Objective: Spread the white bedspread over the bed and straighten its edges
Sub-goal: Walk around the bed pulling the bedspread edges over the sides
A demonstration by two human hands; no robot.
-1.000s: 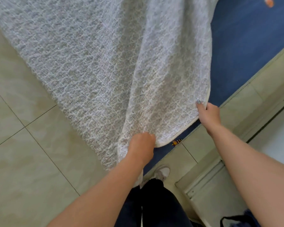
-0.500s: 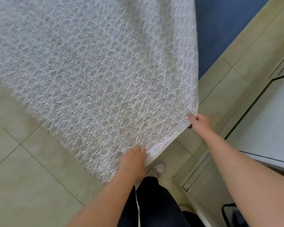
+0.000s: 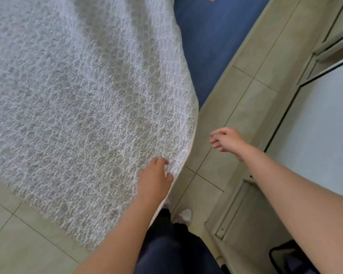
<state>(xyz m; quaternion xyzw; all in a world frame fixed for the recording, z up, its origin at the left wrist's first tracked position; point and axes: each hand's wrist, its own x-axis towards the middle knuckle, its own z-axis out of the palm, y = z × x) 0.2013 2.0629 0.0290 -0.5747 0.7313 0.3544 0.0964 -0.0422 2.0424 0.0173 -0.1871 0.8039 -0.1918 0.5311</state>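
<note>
While the white bedspread [image 3: 83,107] hangs past the bed's [image 3: 212,36] corner toward the floor, the left hand [image 3: 154,179] pinches its edge for straightening; the right hand [image 3: 227,140] hovers open, empty.

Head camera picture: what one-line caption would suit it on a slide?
Left hand on the white bedspread near its edge; right hand open above the tiled floor.

Left hand [image 3: 154,180] pinches closed (grip low); right hand [image 3: 227,139] splayed, empty.
</note>
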